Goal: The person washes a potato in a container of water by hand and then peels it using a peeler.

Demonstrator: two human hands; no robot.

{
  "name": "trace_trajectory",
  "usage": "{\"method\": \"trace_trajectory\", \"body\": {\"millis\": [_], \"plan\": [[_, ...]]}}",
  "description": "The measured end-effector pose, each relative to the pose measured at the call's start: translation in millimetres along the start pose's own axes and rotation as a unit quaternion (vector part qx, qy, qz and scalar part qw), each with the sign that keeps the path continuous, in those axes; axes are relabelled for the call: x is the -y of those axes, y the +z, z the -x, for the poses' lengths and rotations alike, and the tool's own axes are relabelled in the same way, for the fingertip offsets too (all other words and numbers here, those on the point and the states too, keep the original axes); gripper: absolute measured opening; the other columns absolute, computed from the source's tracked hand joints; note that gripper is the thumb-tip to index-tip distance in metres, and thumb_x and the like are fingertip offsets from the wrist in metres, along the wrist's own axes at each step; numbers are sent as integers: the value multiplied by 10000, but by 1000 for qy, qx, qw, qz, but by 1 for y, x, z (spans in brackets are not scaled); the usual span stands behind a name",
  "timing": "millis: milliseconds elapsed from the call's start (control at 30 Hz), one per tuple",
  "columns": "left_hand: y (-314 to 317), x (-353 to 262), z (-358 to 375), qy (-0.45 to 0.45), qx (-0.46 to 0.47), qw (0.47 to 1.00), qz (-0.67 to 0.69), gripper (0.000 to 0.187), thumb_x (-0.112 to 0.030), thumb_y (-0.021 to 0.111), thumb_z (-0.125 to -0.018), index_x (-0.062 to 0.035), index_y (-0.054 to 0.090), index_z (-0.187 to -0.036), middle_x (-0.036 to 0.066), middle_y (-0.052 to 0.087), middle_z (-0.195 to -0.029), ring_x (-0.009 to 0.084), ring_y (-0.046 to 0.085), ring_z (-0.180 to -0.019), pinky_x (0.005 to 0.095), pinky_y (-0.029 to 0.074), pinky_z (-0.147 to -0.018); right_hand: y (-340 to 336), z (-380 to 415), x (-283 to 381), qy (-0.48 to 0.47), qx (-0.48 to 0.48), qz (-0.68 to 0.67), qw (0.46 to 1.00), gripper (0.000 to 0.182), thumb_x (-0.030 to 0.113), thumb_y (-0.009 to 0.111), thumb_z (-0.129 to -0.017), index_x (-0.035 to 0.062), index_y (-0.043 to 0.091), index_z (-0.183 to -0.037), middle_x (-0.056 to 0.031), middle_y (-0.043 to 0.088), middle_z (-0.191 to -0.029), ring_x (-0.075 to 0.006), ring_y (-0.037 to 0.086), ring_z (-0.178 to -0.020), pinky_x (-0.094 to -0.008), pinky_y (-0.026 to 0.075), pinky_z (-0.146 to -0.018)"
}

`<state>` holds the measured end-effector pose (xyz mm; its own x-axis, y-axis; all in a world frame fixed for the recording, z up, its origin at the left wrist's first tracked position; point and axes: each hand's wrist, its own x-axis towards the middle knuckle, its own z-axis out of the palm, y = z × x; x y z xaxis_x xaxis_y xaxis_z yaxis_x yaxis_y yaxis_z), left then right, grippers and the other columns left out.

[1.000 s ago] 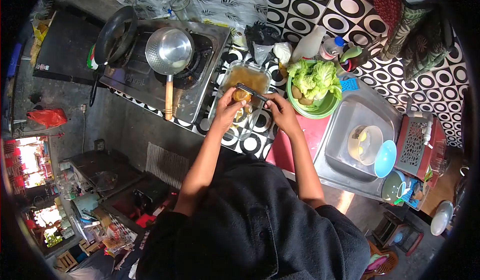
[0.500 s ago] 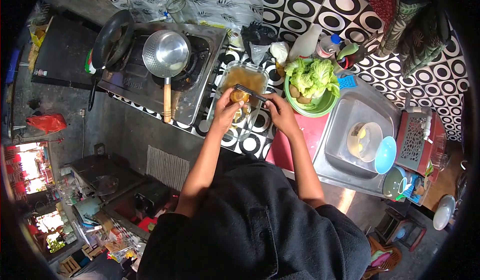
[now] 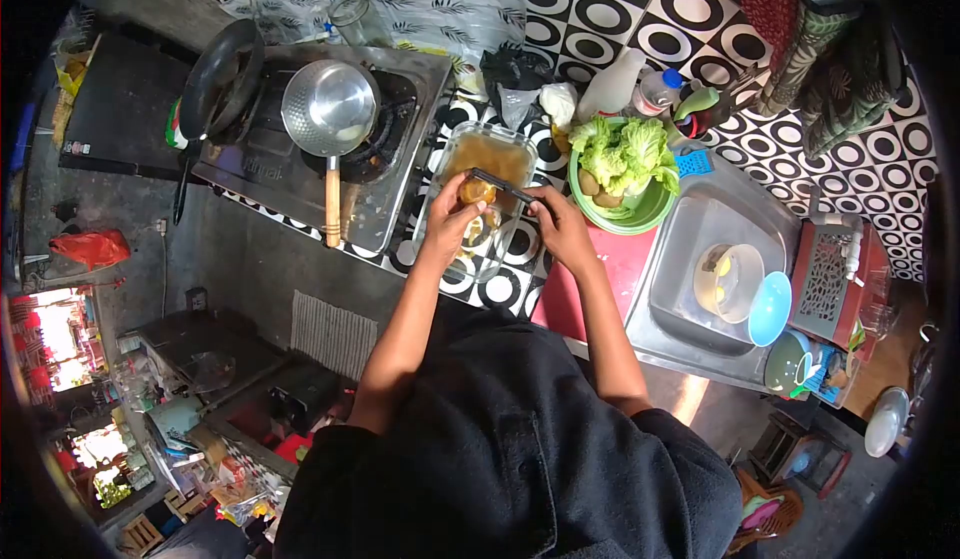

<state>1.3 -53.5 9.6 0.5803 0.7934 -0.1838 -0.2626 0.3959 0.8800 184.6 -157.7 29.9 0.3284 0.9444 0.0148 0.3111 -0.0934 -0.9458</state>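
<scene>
My left hand is closed around a brownish-yellow potato. In my right hand, the fingers grip the end of a black peeler, whose other end lies against the potato's top. Both hands are above a clear plastic container with brownish water in it. Yellowish pieces, perhaps peels, show below the potato, partly hidden by my left hand. To the right of my right hand stands a green bowl with leafy green cabbage and some brown potatoes.
A saucepan with a wooden handle rests on the stove at left, beside a black frying pan. On the right are a red cutting board and a steel sink holding a clear tub and a blue bowl.
The view has shifted very slightly. Both hands keep their hold on the potato and the peeler, with hardly any visible movement.
</scene>
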Motion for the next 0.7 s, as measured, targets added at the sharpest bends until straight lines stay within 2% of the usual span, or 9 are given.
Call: {"method": "trace_trajectory", "body": {"millis": [233, 333, 700], "plan": [[-5, 7, -2, -13, -5, 1000, -6, 508, 33, 628, -893, 26, 456, -1371, 87, 613, -1165, 162, 622, -1017, 307, 539, -853, 7, -9, -5, -26, 0, 18, 999, 191, 61, 542, -970, 12, 618, -1138, -140, 656, -911, -203, 662, -800, -318, 517, -739], [-7, 3, -3, 0, -19, 1000, 2, 501, 28, 631, -892, 25, 460, -1364, 90, 608, -1173, 160, 621, -1017, 308, 541, -850, 6, -8, -5, -3, 8, 21, 1000, 188, 64, 543, -971, 14, 617, -1136, -138, 658, -907, -206, 667, -807, -317, 519, -736], [-10, 11, -4, -1, -27, 999, -18, 512, 14, 630, -893, 28, 446, -1370, 103, 601, -1198, 177, 614, -1071, 322, 528, -872, 8, -14, -14, -19, 11, 30, 999, 184, 49, 529, -978, 17, 617, -1136, -126, 658, -897, -195, 658, -786, -302, 522, -733]]}}
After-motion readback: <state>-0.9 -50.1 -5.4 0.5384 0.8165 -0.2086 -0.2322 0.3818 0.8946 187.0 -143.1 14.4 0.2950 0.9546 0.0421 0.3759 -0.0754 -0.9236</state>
